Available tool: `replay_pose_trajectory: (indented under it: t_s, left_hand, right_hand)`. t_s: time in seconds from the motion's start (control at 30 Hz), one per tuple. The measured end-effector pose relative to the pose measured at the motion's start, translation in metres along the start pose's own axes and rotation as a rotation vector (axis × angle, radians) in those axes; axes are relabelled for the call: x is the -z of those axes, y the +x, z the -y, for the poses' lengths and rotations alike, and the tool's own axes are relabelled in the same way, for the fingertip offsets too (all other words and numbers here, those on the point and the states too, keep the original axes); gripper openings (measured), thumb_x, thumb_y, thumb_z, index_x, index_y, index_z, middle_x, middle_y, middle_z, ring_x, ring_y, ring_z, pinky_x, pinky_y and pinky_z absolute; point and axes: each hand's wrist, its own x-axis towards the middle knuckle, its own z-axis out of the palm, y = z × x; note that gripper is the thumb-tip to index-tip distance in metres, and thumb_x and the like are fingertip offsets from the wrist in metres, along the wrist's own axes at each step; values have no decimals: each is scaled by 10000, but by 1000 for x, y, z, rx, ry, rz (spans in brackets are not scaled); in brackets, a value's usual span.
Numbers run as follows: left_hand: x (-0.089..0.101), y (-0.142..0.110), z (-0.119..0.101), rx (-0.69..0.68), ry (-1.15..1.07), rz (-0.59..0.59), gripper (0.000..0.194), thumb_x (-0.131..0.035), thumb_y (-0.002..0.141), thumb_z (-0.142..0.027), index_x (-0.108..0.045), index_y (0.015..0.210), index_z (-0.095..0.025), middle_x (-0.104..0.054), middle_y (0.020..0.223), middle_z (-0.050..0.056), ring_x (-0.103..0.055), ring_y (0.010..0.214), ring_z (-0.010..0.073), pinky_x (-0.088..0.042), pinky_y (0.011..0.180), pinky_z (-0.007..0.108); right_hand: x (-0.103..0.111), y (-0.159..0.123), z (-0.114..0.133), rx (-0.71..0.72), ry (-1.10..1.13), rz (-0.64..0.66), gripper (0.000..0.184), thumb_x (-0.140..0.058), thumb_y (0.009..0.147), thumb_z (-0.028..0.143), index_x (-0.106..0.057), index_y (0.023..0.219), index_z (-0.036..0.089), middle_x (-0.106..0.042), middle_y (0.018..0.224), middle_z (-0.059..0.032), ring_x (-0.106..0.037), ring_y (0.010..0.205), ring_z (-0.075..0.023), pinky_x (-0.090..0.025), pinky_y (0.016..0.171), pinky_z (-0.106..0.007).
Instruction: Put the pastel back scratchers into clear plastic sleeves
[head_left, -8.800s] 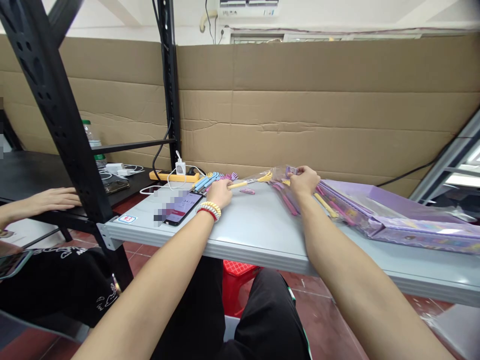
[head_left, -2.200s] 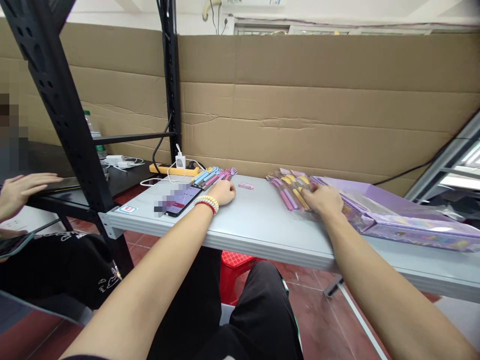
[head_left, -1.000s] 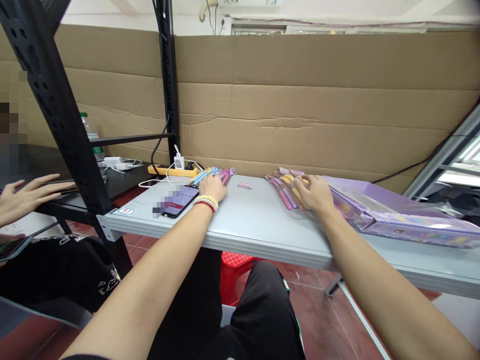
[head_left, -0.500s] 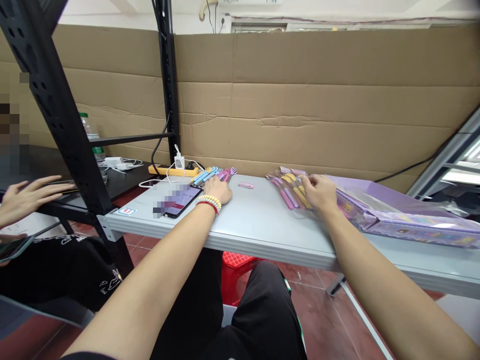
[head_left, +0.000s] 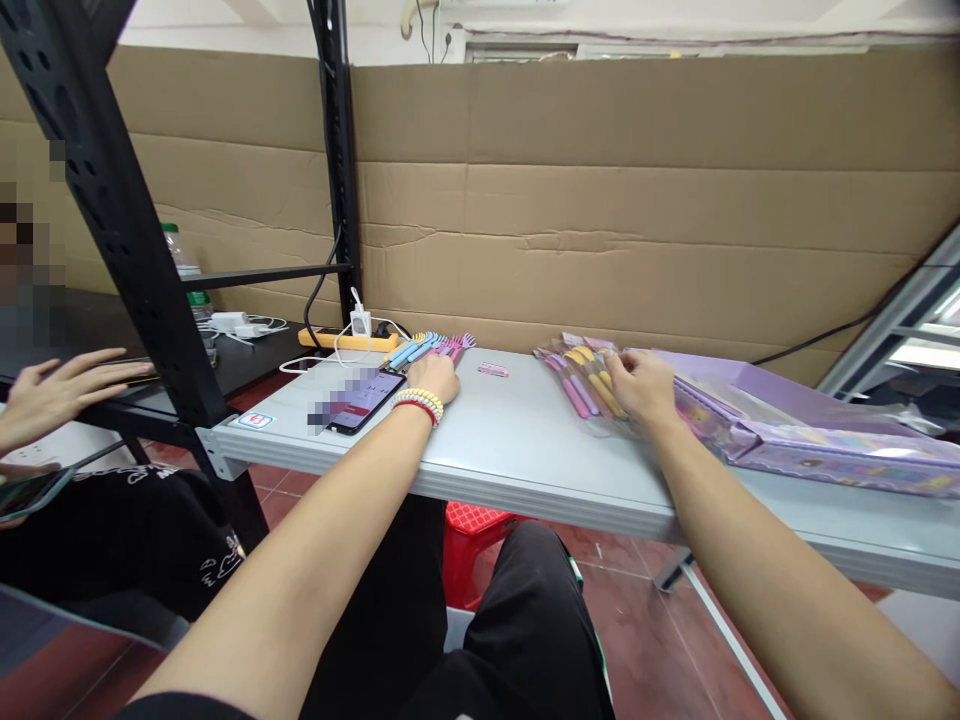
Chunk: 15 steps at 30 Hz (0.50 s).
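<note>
My left hand (head_left: 435, 378), wearing a beaded bracelet, rests at the near ends of a row of blue pens (head_left: 409, 352) and pink pens (head_left: 455, 347) with hand-shaped tops. Its fingers are hidden behind the back of the hand, so their grip does not show. Farther right, pink, purple and yellow pens lie in clear plastic bags (head_left: 576, 378). My right hand (head_left: 641, 388) is closed in a pinch at the right edge of these bags. Between the hands, a small pink flat piece (head_left: 493, 370) lies on the table.
On the grey table (head_left: 517, 440), a phone (head_left: 364, 402) lies beside my left hand. An open purple box (head_left: 840, 455) stands right of my right hand. Behind are a yellow power strip (head_left: 349, 341) and cardboard wall (head_left: 637, 200). Another person's hand (head_left: 67, 395) is at far left.
Almost nothing differs. My left hand has shifted very slightly at the pens, and my right hand stays at the bags; the whole view has moved a touch.
</note>
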Motion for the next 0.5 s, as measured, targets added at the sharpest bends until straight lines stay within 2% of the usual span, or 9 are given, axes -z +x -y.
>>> replay_pose_trajectory:
  t_s: [0.17, 0.33, 0.5]
  left_hand:
    - [-3, 8, -4, 37, -1, -41, 338, -478, 848, -304, -676, 1055, -124, -676, 1044, 188, -639, 1002, 301, -518, 823, 396]
    - [-8, 14, -8, 27, 11, 30, 324, -465, 866, -279, -682, 1057, -132, -628, 1191, 184, -621, 1039, 285, -509, 844, 385]
    - [-10, 21, -11, -18, 31, 89, 380, -441, 887, -328, -645, 1137, -127, -655, 1122, 200, -609, 1066, 303, -498, 863, 439]
  right_hand:
    - [-2, 0, -1, -14, 3, 13, 388, -444, 834, 440, -516, 545, 191, -551, 597, -58, -464, 604, -172, -275, 572, -298]
    - [-3, 0, -2, -31, -13, 23, 405, -422, 845, 457, -532, 563, 187, -570, 628, -69, -470, 622, -177, -283, 579, -298]
    - [-4, 0, -3, -12, 6, 23, 410, -426, 845, 458, -510, 543, 196, -568, 598, -61, -465, 599, -174, -282, 574, -297]
